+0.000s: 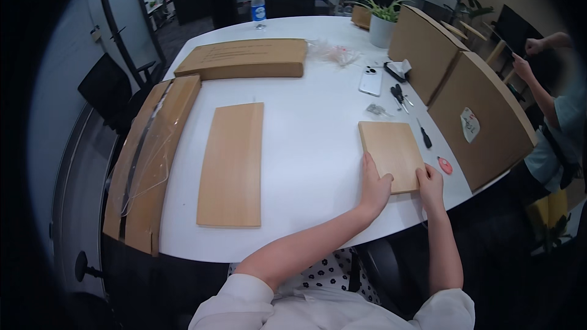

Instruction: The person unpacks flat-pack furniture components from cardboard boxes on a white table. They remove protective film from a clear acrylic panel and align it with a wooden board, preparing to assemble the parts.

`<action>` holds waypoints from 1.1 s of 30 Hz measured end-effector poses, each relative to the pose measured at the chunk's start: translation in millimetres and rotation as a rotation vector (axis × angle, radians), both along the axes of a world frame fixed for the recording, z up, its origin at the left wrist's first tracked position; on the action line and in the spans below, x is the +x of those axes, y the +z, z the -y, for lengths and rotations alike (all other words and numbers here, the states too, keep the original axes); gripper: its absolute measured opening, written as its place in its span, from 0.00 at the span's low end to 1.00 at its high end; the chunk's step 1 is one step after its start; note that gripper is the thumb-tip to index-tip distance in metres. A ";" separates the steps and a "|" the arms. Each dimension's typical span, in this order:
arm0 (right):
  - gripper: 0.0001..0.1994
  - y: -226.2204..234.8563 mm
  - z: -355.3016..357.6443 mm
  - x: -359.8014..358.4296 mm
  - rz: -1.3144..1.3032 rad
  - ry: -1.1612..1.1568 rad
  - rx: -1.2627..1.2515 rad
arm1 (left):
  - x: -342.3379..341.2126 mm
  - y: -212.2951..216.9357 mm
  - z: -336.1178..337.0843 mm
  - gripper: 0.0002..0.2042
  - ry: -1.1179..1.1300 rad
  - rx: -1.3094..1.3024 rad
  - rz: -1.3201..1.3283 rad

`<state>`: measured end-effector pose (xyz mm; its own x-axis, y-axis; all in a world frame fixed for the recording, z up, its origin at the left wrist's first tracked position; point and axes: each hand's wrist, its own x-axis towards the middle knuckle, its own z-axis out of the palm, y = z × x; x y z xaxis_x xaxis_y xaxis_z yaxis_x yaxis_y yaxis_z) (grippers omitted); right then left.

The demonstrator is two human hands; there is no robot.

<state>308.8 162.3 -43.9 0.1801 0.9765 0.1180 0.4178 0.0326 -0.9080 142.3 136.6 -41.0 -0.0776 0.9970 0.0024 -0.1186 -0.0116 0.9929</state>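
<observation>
A squarish light-wood board (392, 154) is at the near right of the table, between my two hands. My left hand (375, 184) grips its left side, the thumb resting on the top face near the front edge. At the front right corner my right hand (430, 184) pinches the board's edge with thumb and fingers. Whether the board rests on the table or is slightly raised, I cannot tell. A longer light-wood board (231, 165) lies flat to the left, apart from both hands.
The white table (293, 146) carries a phone (370, 80), screwdrivers (424, 134), a small bag of hardware (378, 110) and a red tag (444, 165). Cardboard boxes lie left (177, 116) and behind (241, 58); upright cardboard (483, 122) lines the right. A bottle (258, 9) and potted plant (382, 27) stand farther back. Another person (550, 104) is at right.
</observation>
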 end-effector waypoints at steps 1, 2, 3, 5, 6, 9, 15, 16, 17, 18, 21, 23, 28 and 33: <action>0.14 1.1 7.4 -12.7 -0.075 0.020 0.001 | -11.4 0.4 6.9 0.40 0.011 -0.005 0.009; 0.14 5.3 18.4 -22.3 -0.146 0.031 -0.006 | -23.6 3.9 17.4 0.40 0.016 -0.035 0.003; 0.16 11.0 29.7 -34.6 -0.132 0.065 -0.012 | -39.4 11.6 30.7 0.40 0.018 -0.060 -0.002; 0.17 13.4 48.2 -61.5 -0.128 0.136 0.041 | -67.9 16.4 55.8 0.40 0.035 -0.079 0.008; 0.18 14.3 55.4 -77.1 -0.071 0.169 0.091 | -83.0 15.9 68.2 0.40 0.055 -0.072 0.016; 0.17 8.3 61.8 -113.0 -0.087 0.259 0.095 | -116.3 19.5 94.9 0.41 0.126 -0.059 -0.043; 0.18 3.5 76.6 -166.6 0.052 0.416 0.096 | -171.5 11.5 108.9 0.41 0.186 0.010 -0.028; 0.18 3.6 78.4 -172.5 0.061 0.410 0.108 | -177.2 12.0 109.9 0.40 0.188 -0.008 -0.037; 0.18 3.9 80.7 -177.6 0.074 0.404 0.119 | -182.4 8.1 109.1 0.40 0.187 0.004 -0.001; 0.18 4.0 82.3 -181.1 0.086 0.397 0.130 | -184.9 5.7 109.7 0.40 0.181 -0.013 0.010; 0.19 7.7 88.4 -183.7 0.222 0.370 0.119 | -188.6 4.1 110.5 0.40 0.167 -0.053 0.025; 0.20 8.4 90.5 -182.6 0.298 0.366 0.113 | -185.8 2.4 111.7 0.40 0.157 -0.066 0.031; 0.22 5.2 90.5 -175.2 0.270 0.377 0.102 | -188.9 1.5 113.2 0.39 0.147 -0.023 -0.184; 0.20 7.1 94.6 -162.6 -0.316 0.309 0.037 | -180.9 11.9 113.9 0.39 0.080 0.052 -0.228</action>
<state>146.2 67.7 -36.8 -0.0870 0.9863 0.1401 0.0858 0.1475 -0.9853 -38.6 22.7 -29.1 -0.1479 0.9857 0.0803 0.1118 -0.0640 0.9917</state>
